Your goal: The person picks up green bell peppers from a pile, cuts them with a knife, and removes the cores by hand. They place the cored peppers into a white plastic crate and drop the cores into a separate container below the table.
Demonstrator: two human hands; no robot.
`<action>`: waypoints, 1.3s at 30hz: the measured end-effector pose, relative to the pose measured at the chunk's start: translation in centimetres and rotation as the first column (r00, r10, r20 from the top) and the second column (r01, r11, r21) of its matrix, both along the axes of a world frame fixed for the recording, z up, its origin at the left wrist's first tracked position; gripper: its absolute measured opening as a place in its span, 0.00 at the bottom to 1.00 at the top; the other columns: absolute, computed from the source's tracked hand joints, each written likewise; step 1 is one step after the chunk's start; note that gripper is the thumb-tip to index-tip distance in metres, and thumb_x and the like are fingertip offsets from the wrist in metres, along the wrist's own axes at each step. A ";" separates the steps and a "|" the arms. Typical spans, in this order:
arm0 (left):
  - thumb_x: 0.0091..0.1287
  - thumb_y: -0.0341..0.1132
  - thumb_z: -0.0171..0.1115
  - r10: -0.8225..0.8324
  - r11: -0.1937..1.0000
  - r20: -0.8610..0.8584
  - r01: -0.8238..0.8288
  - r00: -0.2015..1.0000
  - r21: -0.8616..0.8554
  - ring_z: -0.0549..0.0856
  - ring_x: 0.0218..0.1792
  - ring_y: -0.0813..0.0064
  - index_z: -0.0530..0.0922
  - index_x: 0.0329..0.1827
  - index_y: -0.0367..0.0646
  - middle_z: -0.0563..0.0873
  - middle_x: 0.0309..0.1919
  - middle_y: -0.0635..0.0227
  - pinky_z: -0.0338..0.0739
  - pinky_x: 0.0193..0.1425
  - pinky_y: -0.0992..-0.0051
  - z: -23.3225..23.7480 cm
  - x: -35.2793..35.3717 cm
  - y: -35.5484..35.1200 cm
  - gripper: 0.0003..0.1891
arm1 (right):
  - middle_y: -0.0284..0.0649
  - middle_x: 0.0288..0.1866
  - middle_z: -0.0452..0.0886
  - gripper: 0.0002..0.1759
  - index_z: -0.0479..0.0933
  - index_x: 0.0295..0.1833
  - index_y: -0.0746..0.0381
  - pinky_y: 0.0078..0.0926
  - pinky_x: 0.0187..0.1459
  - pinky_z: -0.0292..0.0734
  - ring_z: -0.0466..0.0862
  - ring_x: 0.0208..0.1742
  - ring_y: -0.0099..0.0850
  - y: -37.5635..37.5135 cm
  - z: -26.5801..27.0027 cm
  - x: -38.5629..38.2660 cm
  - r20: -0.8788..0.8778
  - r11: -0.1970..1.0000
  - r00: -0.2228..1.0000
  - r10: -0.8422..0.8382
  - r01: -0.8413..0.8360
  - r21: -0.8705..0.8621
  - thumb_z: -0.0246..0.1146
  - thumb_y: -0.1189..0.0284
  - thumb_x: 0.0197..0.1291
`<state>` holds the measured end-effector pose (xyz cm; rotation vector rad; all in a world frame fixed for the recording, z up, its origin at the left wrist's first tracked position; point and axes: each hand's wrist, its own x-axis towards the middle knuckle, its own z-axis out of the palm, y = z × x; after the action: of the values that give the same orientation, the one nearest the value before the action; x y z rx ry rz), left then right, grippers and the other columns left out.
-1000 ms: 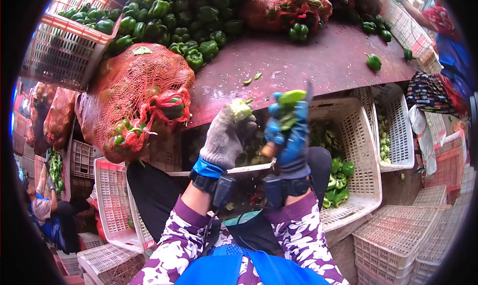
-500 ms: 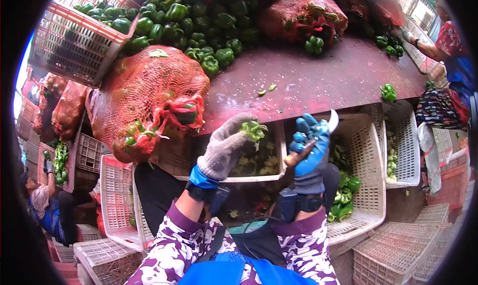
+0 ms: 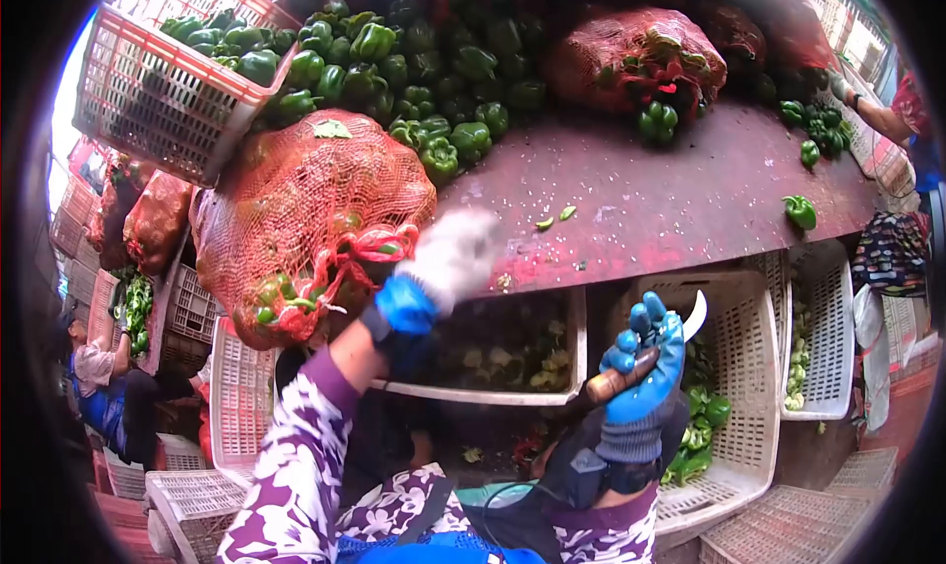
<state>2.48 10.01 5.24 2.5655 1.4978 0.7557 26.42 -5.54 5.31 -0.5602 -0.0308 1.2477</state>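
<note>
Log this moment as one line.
left hand: grey glove, blurred, at table edge beside mesh sack | right hand: blue glove, shut on knife, blade up | white crate below: green scraps

A small knife (image 3: 694, 318) with a brown wooden handle and a curved shiny blade is held tight in the right hand (image 3: 645, 372), blade pointed up.
</note>
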 end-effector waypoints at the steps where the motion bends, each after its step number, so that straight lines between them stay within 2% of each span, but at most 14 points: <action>1: 0.60 0.31 0.65 0.017 0.999 -0.046 -0.019 0.999 -0.027 0.84 0.54 0.53 0.83 0.53 0.44 0.86 0.49 0.54 0.80 0.60 0.61 0.2 0.1 0.9 0.17 | 0.39 0.48 0.86 0.23 0.74 0.65 0.63 0.15 0.22 0.75 0.81 0.30 0.22 0.7 0.0 0.1 0.031 1.000 1.000 -0.002 0.002 -0.008 0.54 0.57 0.76; 4: 0.56 0.31 0.66 0.202 0.979 -0.563 -0.172 0.802 0.106 0.73 0.66 0.46 0.74 0.65 0.46 0.74 0.66 0.52 0.75 0.67 0.54 6.4 0.6 11.2 0.29 | 0.41 0.48 0.85 0.24 0.73 0.65 0.65 0.15 0.22 0.75 0.81 0.29 0.22 0.5 0.2 -0.4 0.046 0.999 0.998 0.047 -0.046 -0.029 0.52 0.57 0.77; 7: 0.56 0.32 0.65 0.391 0.896 -0.645 -0.433 0.657 0.102 0.68 0.72 0.45 0.72 0.68 0.47 0.68 0.71 0.52 0.76 0.65 0.48 5.6 -2.7 17.0 0.32 | 0.43 0.48 0.85 0.26 0.71 0.66 0.67 0.17 0.22 0.75 0.81 0.29 0.24 0.6 0.3 -0.6 0.036 0.996 0.996 0.081 -0.079 -0.033 0.52 0.56 0.76; 8: 0.57 0.32 0.65 0.446 0.840 -0.681 -0.534 0.581 0.094 0.73 0.69 0.45 0.77 0.65 0.47 0.72 0.68 0.51 0.77 0.66 0.51 4.3 -4.0 18.9 0.28 | 0.44 0.48 0.85 0.26 0.71 0.66 0.67 0.17 0.21 0.75 0.81 0.29 0.24 0.7 0.4 -0.6 0.030 0.995 0.995 0.092 -0.091 -0.047 0.52 0.56 0.76; 12: 0.60 0.32 0.63 0.327 0.920 -0.758 -0.372 0.564 0.121 0.90 0.48 0.57 0.90 0.44 0.45 0.91 0.45 0.57 0.85 0.55 0.61 3.0 -5.7 22.7 0.12 | 0.47 0.47 0.84 0.27 0.69 0.66 0.71 0.18 0.21 0.75 0.81 0.28 0.25 0.9 0.8 -0.9 0.094 0.989 0.987 0.128 -0.120 -0.080 0.52 0.57 0.76; 19: 0.57 0.28 0.60 0.431 0.898 -0.213 -0.392 0.877 0.201 0.86 0.51 0.50 0.84 0.52 0.42 0.88 0.46 0.50 0.81 0.56 0.58 5.9 -5.1 19.4 0.18 | 0.47 0.48 0.83 0.25 0.71 0.65 0.70 0.17 0.23 0.77 0.82 0.30 0.25 1.5 1.6 -1.5 0.224 0.977 0.954 0.200 -0.179 -0.113 0.54 0.60 0.75; 22: 0.58 0.25 0.61 0.240 0.955 0.254 -0.181 0.937 -0.235 0.88 0.41 0.66 0.83 0.55 0.47 0.88 0.36 0.61 0.81 0.49 0.68 7.9 -3.2 15.2 0.20 | 0.45 0.52 0.84 0.20 0.73 0.65 0.67 0.14 0.25 0.78 0.83 0.33 0.23 1.9 2.6 -2.5 0.258 0.960 0.930 0.264 -0.227 -0.163 0.57 0.68 0.73; 24: 0.55 0.15 0.67 0.218 0.817 0.629 0.213 0.746 -0.535 0.85 0.41 0.82 0.83 0.54 0.45 0.87 0.38 0.74 0.81 0.50 0.78 8.6 -1.1 11.0 0.23 | 0.44 0.55 0.83 0.26 0.70 0.70 0.67 0.12 0.26 0.79 0.84 0.34 0.22 2.5 2.3 -3.6 0.428 0.971 0.876 0.222 -0.161 -0.174 0.61 0.77 0.68; 26: 0.56 0.12 0.59 0.022 0.786 0.564 0.334 0.825 -0.520 0.86 0.46 0.78 0.81 0.54 0.39 0.87 0.44 0.70 0.83 0.57 0.76 9.1 0.6 5.8 0.23 | 0.39 0.52 0.84 0.39 0.63 0.78 0.58 0.11 0.25 0.75 0.81 0.33 0.18 2.8 1.6 -4.2 0.508 0.976 0.834 0.215 -0.174 -0.128 0.64 0.83 0.62; 29: 0.58 0.20 0.66 0.018 0.573 0.575 0.463 0.818 -0.677 0.85 0.47 0.80 0.81 0.54 0.37 0.86 0.44 0.70 0.82 0.57 0.74 10.0 2.4 -1.6 0.19 | 0.27 0.37 0.82 0.34 0.71 0.73 0.59 0.11 0.30 0.69 0.76 0.31 0.12 2.6 0.8 -4.8 0.630 0.944 0.710 0.315 -0.300 -0.134 0.69 0.81 0.61; 31: 0.59 0.25 0.67 -0.058 0.635 0.465 0.392 0.883 -0.665 0.83 0.45 0.81 0.81 0.55 0.38 0.85 0.42 0.71 0.80 0.53 0.75 10.2 3.1 -4.9 0.19 | 0.29 0.38 0.84 0.32 0.72 0.71 0.61 0.12 0.31 0.70 0.78 0.32 0.13 2.3 1.3 -4.8 0.675 0.891 0.615 0.409 -0.428 -0.150 0.72 0.78 0.61; 33: 0.63 0.32 0.69 -0.156 0.745 0.429 0.391 0.889 -0.540 0.81 0.44 0.82 0.80 0.56 0.39 0.84 0.43 0.72 0.78 0.51 0.78 9.7 3.1 -6.9 0.18 | 0.33 0.40 0.87 0.25 0.77 0.64 0.63 0.14 0.32 0.75 0.82 0.33 0.16 1.8 0.9 -5.2 0.642 0.911 0.699 0.315 -0.413 0.004 0.72 0.74 0.63; 36: 0.65 0.33 0.70 0.200 0.645 0.735 0.478 0.649 -0.597 0.81 0.44 0.83 0.78 0.58 0.38 0.83 0.44 0.73 0.77 0.51 0.79 9.9 3.6 -9.4 0.20 | 0.35 0.41 0.87 0.19 0.79 0.60 0.63 0.16 0.34 0.80 0.86 0.33 0.20 0.9 1.5 -4.7 0.503 0.902 0.772 0.389 -0.431 -0.036 0.69 0.68 0.66; 39: 0.68 0.31 0.67 0.223 0.756 0.803 0.422 0.552 -0.500 0.81 0.42 0.85 0.78 0.59 0.37 0.84 0.43 0.73 0.77 0.49 0.80 6.4 5.2 -11.8 0.17 | 0.36 0.39 0.87 0.17 0.80 0.57 0.63 0.19 0.32 0.82 0.87 0.33 0.24 0.4 -2.5 -5.6 0.436 0.924 0.843 0.314 -0.377 0.064 0.65 0.63 0.70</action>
<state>7.66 -1.78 11.66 1.3649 0.9696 0.9938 20.85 -5.13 2.85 -0.7062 -0.6094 1.4409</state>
